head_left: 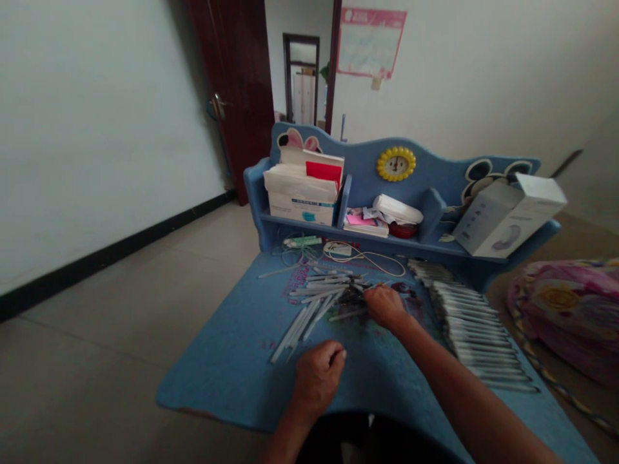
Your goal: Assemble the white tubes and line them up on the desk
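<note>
My left hand (319, 377) is closed above the near part of the blue desk (227, 361), thumb against curled fingers; anything inside is hidden. Farther out, my right hand (385, 306) reaches down at a heap of small dark pieces (355, 296), its fingers bent together. What they grip cannot be made out. Left of that hand lie loose, slim whitish tubes (314, 303) like pen barrels, spread at several angles. On the right side of the desk, a long row of similar pen-like sticks with dark ends (476, 328) lies side by side.
Behind the heap, a looped cord (382, 256) and a green-white tube (303, 241) lie below the desk's shelf. The shelf holds a mask box (302, 200), papers (365, 222), and a tilted white box (507, 219). A yellow clock (396, 164) is on the backboard.
</note>
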`<state>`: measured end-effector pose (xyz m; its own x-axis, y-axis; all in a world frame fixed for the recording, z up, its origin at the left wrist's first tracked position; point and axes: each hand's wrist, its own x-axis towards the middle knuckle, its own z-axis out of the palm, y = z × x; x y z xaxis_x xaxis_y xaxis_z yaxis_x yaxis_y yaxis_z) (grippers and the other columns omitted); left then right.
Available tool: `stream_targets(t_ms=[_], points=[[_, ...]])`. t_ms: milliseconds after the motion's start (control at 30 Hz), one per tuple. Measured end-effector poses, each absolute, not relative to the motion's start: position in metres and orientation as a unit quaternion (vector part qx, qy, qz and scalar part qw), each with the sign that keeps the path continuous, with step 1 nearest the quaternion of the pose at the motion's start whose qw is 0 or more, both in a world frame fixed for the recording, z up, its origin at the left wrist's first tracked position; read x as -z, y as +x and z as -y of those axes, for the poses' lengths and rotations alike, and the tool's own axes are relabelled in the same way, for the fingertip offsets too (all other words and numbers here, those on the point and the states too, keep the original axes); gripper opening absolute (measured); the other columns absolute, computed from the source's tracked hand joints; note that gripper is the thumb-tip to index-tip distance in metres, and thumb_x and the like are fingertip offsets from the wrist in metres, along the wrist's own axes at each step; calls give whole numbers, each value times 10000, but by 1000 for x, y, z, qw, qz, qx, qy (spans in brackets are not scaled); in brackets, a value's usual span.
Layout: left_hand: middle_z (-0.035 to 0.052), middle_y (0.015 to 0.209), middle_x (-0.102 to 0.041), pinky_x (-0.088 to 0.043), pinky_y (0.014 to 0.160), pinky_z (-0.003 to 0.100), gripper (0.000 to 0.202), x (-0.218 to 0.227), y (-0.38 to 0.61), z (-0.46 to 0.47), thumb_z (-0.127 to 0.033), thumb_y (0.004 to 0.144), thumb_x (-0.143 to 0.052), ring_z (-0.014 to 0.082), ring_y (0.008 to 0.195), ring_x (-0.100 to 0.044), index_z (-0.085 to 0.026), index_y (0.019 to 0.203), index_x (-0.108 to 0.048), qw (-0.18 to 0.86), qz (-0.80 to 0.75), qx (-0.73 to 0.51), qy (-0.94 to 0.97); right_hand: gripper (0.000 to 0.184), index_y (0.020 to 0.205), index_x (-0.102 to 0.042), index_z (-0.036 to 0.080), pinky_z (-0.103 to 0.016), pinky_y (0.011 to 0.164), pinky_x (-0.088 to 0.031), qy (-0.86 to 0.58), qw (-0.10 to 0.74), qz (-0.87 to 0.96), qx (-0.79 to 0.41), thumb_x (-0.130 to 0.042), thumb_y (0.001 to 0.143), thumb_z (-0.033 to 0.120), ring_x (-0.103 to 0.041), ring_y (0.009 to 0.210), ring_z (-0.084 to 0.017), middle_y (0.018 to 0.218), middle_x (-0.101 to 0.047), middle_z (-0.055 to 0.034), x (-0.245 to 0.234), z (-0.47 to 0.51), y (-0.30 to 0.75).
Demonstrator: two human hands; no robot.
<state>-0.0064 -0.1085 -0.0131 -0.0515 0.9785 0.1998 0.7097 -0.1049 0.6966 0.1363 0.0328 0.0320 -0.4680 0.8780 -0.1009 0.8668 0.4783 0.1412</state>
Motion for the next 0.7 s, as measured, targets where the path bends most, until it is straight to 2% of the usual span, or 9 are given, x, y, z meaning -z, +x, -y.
stream_targets(t_ms=[200, 333, 533, 600, 700], points=[[6, 658, -643, -396, 581, 203, 228, 9, -6, 109, -241, 821, -428, 126, 626, -592, -191, 704, -618, 193, -644, -335, 660, 243, 900, -662, 99, -328, 751, -463, 468, 83, -879, -41, -446, 792, 71, -634, 892, -248, 922, -677, -193, -37, -37, 143], [8, 662, -642, -395, 587, 207, 229, 9, -6, 110, -234, 819, -425, 128, 632, -593, -187, 709, -619, 195, -641, -339, 661, 223, 893, -651, 124, -267, 707, -448, 468, 40, -882, -34, -440, 821, 108, -647, 826, -216, 872, -689, -161, -41, -32, 153], [1, 660, -633, -402, 608, 204, 225, 12, -6, 111, -242, 818, -427, 125, 636, -587, -190, 705, -615, 210, -635, -353, 655, 295, 1047, -579, 184, -214, 635, -430, 536, -80, -840, -24, -334, 889, 224, -650, 734, -166, 809, -694, -63, -47, -9, 186], [-7, 639, -622, -400, 598, 201, 230, 11, -6, 110, -252, 819, -426, 122, 619, -580, -192, 697, -611, 219, -637, -355, 649, 287, 994, -583, 188, -204, 603, -429, 552, -135, -823, 5, -322, 881, 224, -641, 677, -149, 752, -681, -36, -41, 7, 200], [-15, 598, -597, -394, 576, 203, 249, 7, -3, 107, -278, 820, -428, 122, 588, -564, -188, 675, -610, 223, -652, -353, 633, 223, 866, -600, 216, -222, 573, -439, 536, -259, -793, 132, -380, 834, 225, -620, 594, -149, 672, -653, -4, -24, 37, 218]])
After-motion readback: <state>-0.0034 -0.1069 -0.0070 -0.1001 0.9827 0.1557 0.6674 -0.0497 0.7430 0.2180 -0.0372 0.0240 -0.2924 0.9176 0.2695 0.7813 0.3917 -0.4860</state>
